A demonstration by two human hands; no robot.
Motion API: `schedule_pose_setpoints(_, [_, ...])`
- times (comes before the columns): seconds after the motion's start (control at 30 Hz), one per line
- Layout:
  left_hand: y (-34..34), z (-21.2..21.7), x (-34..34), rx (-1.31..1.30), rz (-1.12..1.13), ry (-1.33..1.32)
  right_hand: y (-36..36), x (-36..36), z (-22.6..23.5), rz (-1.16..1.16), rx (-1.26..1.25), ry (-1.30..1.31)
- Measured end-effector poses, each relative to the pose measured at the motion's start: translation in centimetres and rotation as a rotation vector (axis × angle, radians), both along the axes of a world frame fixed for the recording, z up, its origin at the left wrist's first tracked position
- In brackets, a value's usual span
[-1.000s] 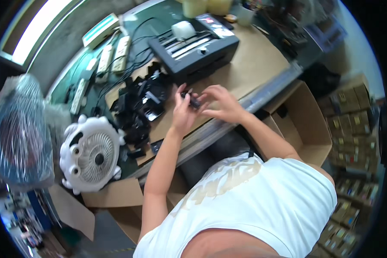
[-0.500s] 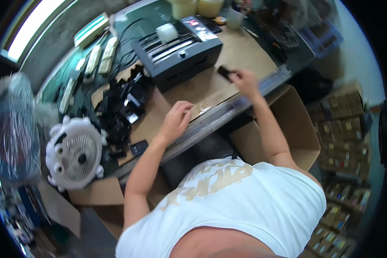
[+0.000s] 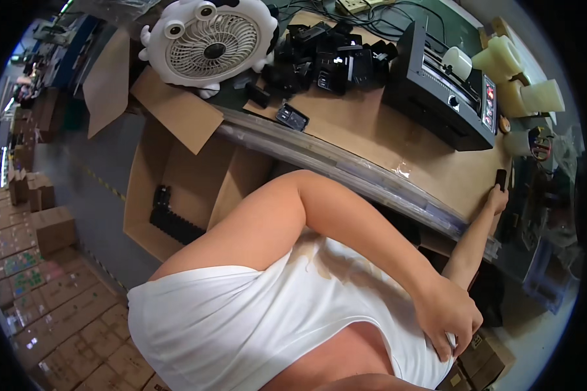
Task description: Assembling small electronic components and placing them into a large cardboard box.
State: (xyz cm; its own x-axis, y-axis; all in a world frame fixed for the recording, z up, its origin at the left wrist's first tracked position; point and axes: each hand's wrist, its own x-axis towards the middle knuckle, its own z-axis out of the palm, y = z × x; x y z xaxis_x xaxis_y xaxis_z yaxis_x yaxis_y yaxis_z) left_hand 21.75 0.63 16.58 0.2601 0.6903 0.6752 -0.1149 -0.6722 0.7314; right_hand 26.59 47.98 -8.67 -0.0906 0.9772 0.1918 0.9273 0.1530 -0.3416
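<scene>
My right hand [image 3: 497, 199] is closed around a small black rectangular piece [image 3: 501, 178] at the right end of the workbench. What the piece is I cannot make out. Across my chest reaches my left arm, and my left hand [image 3: 447, 318] has its fingers curled on the sleeve edge of my white shirt [image 3: 241, 319] near the right shoulder. Left of the dark grey desktop machine [image 3: 437, 94], which carries a white roll, several black plastic parts [image 3: 336, 62] lie heaped. A separate black casing [image 3: 292, 117] rests by the bench's front edge.
A white animal-shaped fan [image 3: 209, 45] stands at the bench's left end. Below it, an open cardboard box [image 3: 176, 146] holds a row of black pieces [image 3: 176, 225]. Yellowish tape rolls [image 3: 502, 58] and a cup [image 3: 518, 143] stand beyond the machine. Stacked cartons [image 3: 65, 313] cover the left floor.
My view has swung left. My left hand has gone from the bench edge across to my right sleeve. My right hand still holds the black piece, now extended farther to the right.
</scene>
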Motion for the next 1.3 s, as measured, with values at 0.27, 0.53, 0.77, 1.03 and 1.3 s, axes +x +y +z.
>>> schedule_pose_setpoints(0.27, [4.5,-0.3,3.7,0.043,0.178,0.356,1.0,-1.4,-0.3,0.002,-0.047,0.169])
schedule_pose_setpoints(0.53, [-6.4,-10.4,-14.9,-0.149,1.048,0.621,-0.7,1.4,1.4,0.295,0.588,0.346])
schedule_pose_setpoints(0.77, [-19.7,-11.2,-25.9,-0.658,1.207,1.292,-21.0,-10.7,13.0,0.848,0.582,0.627])
schedule_pose_setpoints(1.03, [-18.8,-11.4,-27.1,-0.689,1.018,1.316,-22.1,-14.9,12.2,0.684,0.589,0.475])
schedule_pose_setpoints(1.3, [-13.9,-10.0,-23.5,-0.698,0.989,0.219,-25.9,-13.9,10.7,0.544,0.652,0.674])
